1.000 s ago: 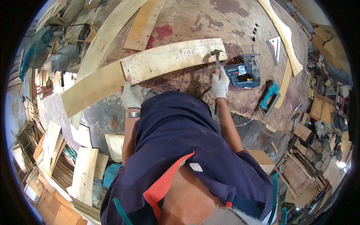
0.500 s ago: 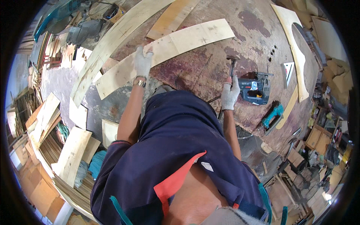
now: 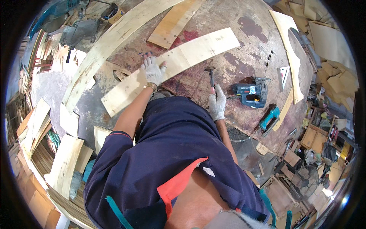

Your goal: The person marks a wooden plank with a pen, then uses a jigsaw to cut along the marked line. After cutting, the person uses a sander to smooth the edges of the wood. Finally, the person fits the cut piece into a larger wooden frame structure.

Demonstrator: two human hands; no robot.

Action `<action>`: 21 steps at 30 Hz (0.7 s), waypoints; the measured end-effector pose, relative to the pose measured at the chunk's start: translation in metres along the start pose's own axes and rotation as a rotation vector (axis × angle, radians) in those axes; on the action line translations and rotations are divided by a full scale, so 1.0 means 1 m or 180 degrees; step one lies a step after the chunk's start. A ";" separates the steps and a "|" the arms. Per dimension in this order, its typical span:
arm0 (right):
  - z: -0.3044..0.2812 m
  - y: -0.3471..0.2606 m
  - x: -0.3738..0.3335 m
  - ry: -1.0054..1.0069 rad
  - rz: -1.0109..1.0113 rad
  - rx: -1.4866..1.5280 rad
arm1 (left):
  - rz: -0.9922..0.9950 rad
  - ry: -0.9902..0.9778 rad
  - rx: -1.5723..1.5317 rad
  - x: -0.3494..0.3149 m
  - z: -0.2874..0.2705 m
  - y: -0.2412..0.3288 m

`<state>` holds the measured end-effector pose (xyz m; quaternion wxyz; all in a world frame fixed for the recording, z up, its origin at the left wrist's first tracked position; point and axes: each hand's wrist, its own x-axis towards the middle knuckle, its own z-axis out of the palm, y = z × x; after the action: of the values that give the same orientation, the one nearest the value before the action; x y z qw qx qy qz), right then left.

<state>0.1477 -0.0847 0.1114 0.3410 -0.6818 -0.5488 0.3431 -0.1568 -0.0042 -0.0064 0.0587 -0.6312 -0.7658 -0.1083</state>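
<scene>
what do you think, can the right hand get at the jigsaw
Probably yes: the jigsaw lies close to the right hand with nothing bulky between, though that hand holds a hammer it would likely need to set down.

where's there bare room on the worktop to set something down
The widest bare stretch of the stained brown worktop lies above the dark blue jigsaw, between the pale curved wooden board and the white triangular set square. A smaller one lies below that board, left of the dark-headed hammer. It is crowded where jigsaw, teal handheld tool and thin wooden strip sit close.
</scene>
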 end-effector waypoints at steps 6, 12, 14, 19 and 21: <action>0.016 -0.023 0.025 -0.0373 0.0017 -0.0109 | 0.0128 -0.0303 0.0179 -0.015 -0.007 0.017; 0.079 0.032 0.077 -0.0140 -0.0774 -0.0158 | 0.0219 -0.0203 0.0048 -0.008 -0.011 0.031; 0.086 0.015 0.078 -0.0573 -0.0804 -0.0459 | 0.0144 -0.0072 0.0164 -0.011 -0.004 0.023; 0.074 -0.035 0.078 -0.0386 -0.0548 -0.0379 | 0.0065 -0.0338 0.0020 -0.013 -0.011 0.019; 0.081 -0.031 0.068 -0.0146 -0.0533 -0.0018 | 0.0028 -0.0362 -0.0141 -0.013 -0.013 0.021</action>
<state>0.0742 -0.0059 0.0883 0.3538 -0.6265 -0.6125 0.3273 -0.1340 -0.0156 0.0049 0.0015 -0.6408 -0.7626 -0.0889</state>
